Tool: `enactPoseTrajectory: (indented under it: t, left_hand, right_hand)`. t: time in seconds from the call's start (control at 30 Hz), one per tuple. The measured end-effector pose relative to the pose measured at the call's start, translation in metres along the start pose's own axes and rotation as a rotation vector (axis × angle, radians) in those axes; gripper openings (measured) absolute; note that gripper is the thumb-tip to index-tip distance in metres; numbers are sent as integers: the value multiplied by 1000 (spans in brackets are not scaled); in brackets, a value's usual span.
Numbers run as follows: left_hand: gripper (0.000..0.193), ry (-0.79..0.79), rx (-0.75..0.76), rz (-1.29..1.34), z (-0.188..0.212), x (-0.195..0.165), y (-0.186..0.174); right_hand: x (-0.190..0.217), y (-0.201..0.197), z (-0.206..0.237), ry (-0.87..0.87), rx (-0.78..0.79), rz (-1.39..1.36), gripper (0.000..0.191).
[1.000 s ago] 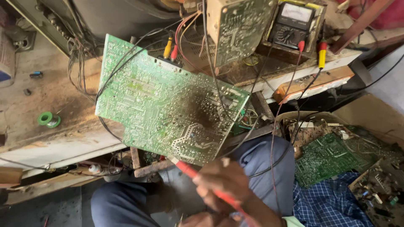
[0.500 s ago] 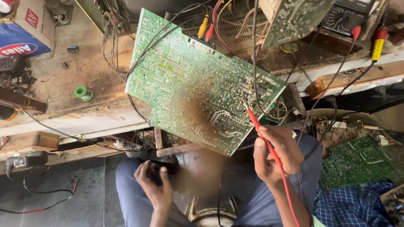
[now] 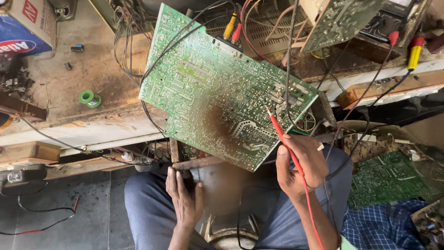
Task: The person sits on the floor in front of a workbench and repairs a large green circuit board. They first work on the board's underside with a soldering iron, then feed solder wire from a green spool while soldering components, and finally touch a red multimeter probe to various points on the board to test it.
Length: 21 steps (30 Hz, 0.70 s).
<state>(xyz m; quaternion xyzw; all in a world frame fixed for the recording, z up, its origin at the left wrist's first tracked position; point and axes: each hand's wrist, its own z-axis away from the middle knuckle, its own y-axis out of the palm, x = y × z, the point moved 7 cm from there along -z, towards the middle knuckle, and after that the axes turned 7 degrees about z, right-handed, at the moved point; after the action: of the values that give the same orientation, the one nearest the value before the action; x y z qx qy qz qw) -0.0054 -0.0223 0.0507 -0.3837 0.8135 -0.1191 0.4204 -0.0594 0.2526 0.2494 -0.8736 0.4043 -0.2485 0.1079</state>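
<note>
A large green circuit board (image 3: 208, 88) lies solder side up, tilted over the edge of the workbench (image 3: 92, 125), with a brown scorched patch near its lower middle. My right hand (image 3: 300, 164) holds a red test probe (image 3: 282, 134) like a pen, its metal tip touching the board's right part. The red lead runs down past my wrist. My left hand (image 3: 184, 196) is below the board's lower edge, between my knees, with its fingers closed around a dark handle-like object (image 3: 187, 178) that is mostly hidden.
A green roll (image 3: 90, 98) and a blue and white box (image 3: 25, 30) sit on the bench at left. A second board (image 3: 342, 18) and a meter (image 3: 397, 18) with red and yellow plugs stand at top right. More green boards (image 3: 388, 180) lie at lower right. Wires hang all around.
My right hand has raised the red probe from my lap and set its tip on the board. My left hand has come into view below the board, holding the dark object.
</note>
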Motion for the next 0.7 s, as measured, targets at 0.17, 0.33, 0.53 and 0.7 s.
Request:
enactPoseTrajectory:
  t: [0.17,0.33,0.53,0.7]
  left_hand:
    - [82,-24,11,40,1,3,1]
    - [83,-45,21,19,2,5,3]
    - [82,-51,36,11,4,7,5]
    - [82,-61,36,25,6,8,5]
  right_hand:
    - [3,3,-1,-6,10,0,16]
    - [5,3,-2,-20,7,17,17]
    - [4,5,0,-7,9,15,19]
    - [3,5,0,0,5,10,19]
